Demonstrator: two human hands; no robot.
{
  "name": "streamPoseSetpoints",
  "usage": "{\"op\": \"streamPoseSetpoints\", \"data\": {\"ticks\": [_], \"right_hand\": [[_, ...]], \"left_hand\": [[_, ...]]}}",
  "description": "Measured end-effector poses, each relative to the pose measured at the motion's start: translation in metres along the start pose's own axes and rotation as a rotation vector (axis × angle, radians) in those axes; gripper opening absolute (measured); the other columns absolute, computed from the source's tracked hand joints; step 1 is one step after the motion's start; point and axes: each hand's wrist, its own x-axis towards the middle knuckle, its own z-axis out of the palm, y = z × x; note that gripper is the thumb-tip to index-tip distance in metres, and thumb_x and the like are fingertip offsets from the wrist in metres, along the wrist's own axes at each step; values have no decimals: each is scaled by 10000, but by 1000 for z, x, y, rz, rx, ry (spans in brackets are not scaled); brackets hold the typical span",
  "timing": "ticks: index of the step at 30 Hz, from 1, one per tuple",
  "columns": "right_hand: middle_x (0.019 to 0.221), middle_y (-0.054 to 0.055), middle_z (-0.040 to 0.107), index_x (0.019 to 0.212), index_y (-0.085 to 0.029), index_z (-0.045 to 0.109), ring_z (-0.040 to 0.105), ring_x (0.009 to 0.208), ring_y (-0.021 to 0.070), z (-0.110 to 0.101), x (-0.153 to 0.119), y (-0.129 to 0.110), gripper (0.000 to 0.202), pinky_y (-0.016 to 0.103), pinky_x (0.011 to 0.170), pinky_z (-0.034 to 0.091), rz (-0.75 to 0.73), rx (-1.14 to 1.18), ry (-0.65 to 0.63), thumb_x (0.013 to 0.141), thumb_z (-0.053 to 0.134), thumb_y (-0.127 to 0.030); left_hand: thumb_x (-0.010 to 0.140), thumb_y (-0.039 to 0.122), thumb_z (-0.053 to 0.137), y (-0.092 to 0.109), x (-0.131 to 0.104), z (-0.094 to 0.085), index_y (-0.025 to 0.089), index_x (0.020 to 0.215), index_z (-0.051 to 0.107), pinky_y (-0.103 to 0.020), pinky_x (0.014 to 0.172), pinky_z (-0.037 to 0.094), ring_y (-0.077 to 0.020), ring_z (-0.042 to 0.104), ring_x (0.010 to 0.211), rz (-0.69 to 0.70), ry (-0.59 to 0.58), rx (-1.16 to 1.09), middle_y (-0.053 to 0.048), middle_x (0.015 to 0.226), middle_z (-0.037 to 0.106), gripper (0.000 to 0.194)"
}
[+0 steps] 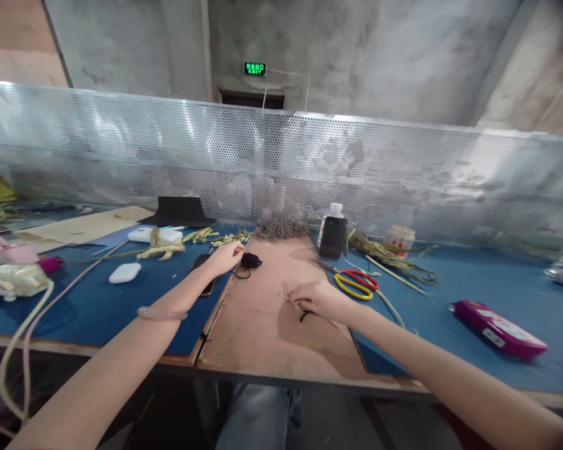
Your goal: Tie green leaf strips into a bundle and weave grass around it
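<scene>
Black bundle [251, 260] ×1, near left hand [226, 258] | scissors [336, 270] ×1, near right hand [319, 299]

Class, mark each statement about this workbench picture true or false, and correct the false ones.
1. A black bundle lies close beside the left hand. True.
2. Both handle loops of the scissors are green. False: the scissors have one red loop and one yellow loop.
3. A bracelet circles the right forearm. False: the bracelet is around the left forearm.
4. The purple packet rests on the blue surface. True.
5. The exit sign's lettering is red. False: the exit sign has green lettering.
</scene>
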Motion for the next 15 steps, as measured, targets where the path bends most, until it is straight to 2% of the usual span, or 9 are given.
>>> {"op": "streamPoseSetpoints", "data": {"ticks": [4, 7, 9, 11, 13, 15], "right_hand": [[972, 29, 694, 898, -191, 675, 625, 962, 101, -10, -46, -25, 304, 189, 883, 440, -73, 83, 55, 861, 423, -24], [1006, 56, 682, 953, -179, 645, 616, 988, 101, -14, -82, -48, 297, 195, 876, 468, -121, 35, 73, 925, 364, -86], [1058, 97, 667, 1029, -130, 616, 596, 1046, 132, -15, -105, -64, 288, 227, 913, 473, -228, -59, 100, 934, 345, -100], [1017, 125, 682, 1025, -88, 617, 613, 1025, 177, -15, -125, -78, 285, 276, 902, 498, -290, -230, 235, 927, 349, -82], [984, 129, 695, 1001, -74, 631, 630, 993, 209, -15, -143, -89, 273, 297, 853, 531, -283, -379, 316, 914, 373, -64], [984, 121, 700, 1004, -83, 638, 638, 979, 212, -17, -159, -95, 292, 295, 831, 543, -255, -458, 323, 914, 362, -57]], "left_hand": [[788, 238, 475, -2, 2, 1, 171, 979, 634, -288, 802, 485, -208, 660, 866, 3, -16, 8, -77, 947, 712, 257], [792, 268, 473, -1, 2, 0, 170, 999, 630, -291, 812, 483, -216, 658, 890, 4, -40, 15, -84, 969, 709, 278], [803, 300, 461, 2, 2, -2, 171, 1014, 624, -297, 822, 481, -222, 653, 916, 7, -59, 17, -87, 996, 703, 297], [808, 318, 446, 4, 1, -4, 169, 1023, 615, -306, 840, 476, -227, 647, 940, 6, -70, 22, -90, 1014, 698, 312], [803, 311, 440, 6, 1, -5, 165, 1027, 610, -312, 853, 472, -230, 645, 947, 2, -76, 28, -94, 1015, 698, 317], [796, 294, 436, 7, 1, -5, 159, 1028, 606, -313, 857, 470, -230, 646, 945, -1, -81, 32, -100, 1011, 700, 318]]}}
